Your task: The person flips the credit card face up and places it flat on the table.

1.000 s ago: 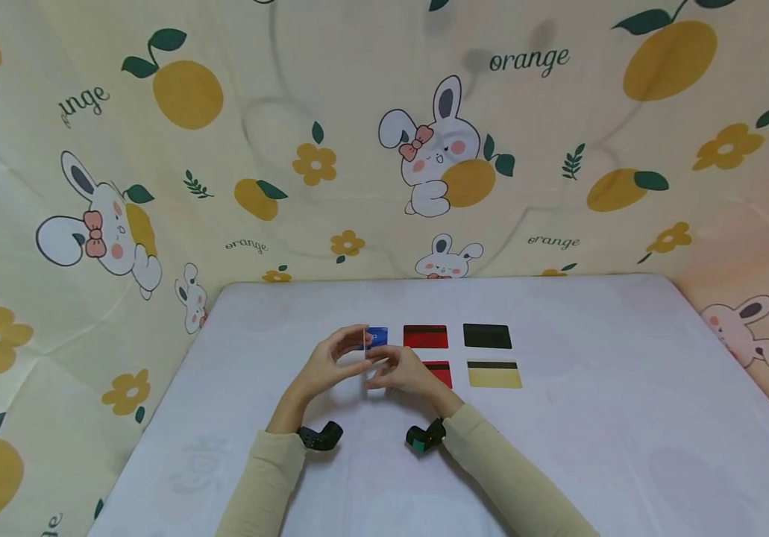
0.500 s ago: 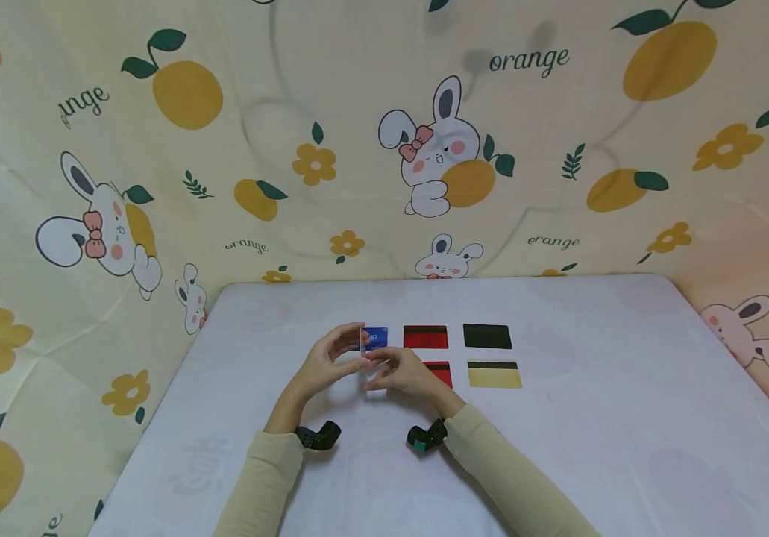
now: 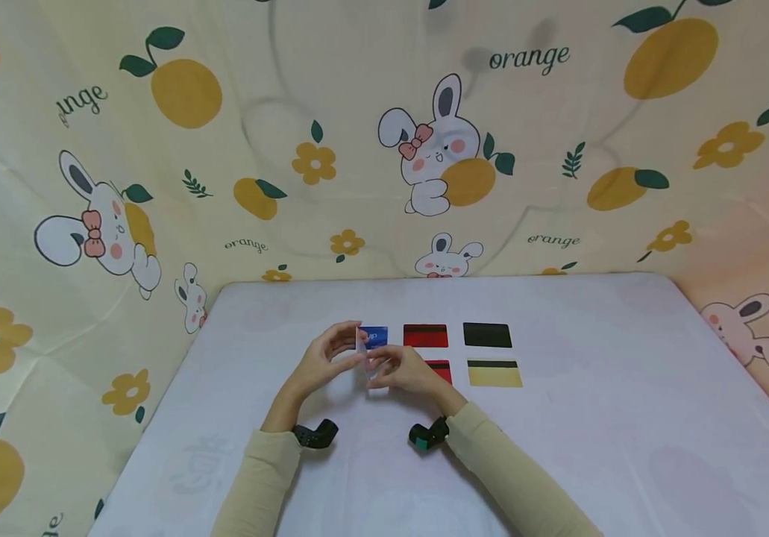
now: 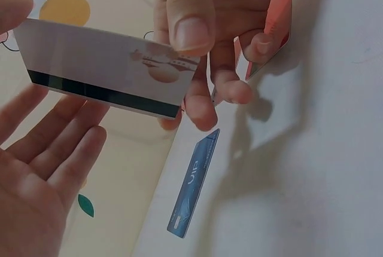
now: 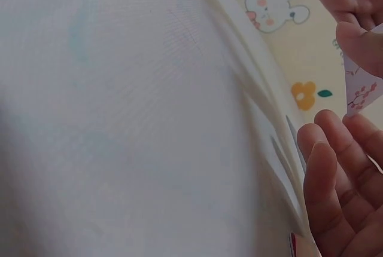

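Left hand (image 3: 322, 363) and right hand (image 3: 407, 371) pinch pale card (image 4: 102, 57), slight drift to 9 o'clock

Clock as in head view, 12 = away from person. Over the last second both hands edge a little toward 9 with the card, uncovering more of the blue VIP card (image 3: 377, 338). Looks like a small handling adjustment; pale card is up off the worktop (image 3: 592, 447), dark stripe showing, not laid down. Left thumb and fingers grip one end, right thumb presses the other.

Around: blue VIP card lies flat just past the pale card, about 1–2 o'clock. Upper red card (image 3: 425, 336) and black card (image 3: 488, 335) sit toward 3; lower red card (image 3: 441, 371) and gold card (image 3: 494, 375) between 3 and 4.

In the way: right hand covers part of lower red card; can't tell what else lies beneath the hands.
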Demonstrator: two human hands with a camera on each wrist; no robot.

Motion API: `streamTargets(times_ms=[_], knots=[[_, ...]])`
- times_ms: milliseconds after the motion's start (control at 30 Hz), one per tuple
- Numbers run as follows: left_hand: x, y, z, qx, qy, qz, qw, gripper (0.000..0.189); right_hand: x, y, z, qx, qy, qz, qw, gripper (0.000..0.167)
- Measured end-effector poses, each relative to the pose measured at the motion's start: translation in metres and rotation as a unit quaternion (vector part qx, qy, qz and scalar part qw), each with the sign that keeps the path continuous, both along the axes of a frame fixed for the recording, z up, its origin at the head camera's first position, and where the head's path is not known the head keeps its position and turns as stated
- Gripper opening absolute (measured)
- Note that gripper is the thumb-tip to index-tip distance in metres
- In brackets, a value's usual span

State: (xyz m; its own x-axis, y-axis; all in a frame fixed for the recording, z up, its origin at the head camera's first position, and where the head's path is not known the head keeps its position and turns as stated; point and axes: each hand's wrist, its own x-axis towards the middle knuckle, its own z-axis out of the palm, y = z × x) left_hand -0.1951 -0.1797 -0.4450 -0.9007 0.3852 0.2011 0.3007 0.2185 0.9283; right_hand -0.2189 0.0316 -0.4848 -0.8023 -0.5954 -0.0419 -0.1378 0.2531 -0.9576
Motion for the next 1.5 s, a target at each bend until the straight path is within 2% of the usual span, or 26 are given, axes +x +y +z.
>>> streamTargets(times_ms=[300, 533, 967, 1200, 1500], knots=[[-0.001, -0.004, 0.000, -0.003, 0.007, 0.009, 0.9999, 0.056, -0.001, 0.001, 0.005, 0.001, 0.014, -0.002, 0.9999, 0.051], [-0.001, -0.006, -0.004, -0.005, 0.010, 0.009, 0.9999, 0.055, -0.002, 0.004, 0.003, 0.011, 0.021, -0.003, 0.9997, 0.051], [0.000, -0.008, -0.002, -0.009, -0.006, 0.019, 0.9998, 0.058, -0.002, 0.009, 0.005, 0.014, 0.034, -0.003, 0.9993, 0.050], [-0.001, -0.013, -0.004, -0.015, -0.003, 0.018, 0.9997, 0.058, -0.002, 0.011, 0.009, 0.008, 0.024, -0.016, 0.9996, 0.048], [-0.001, -0.016, -0.007, -0.029, -0.008, 0.021, 0.9993, 0.056, -0.004, 0.014, 0.006, 0.003, 0.027, -0.010, 0.9996, 0.049]])
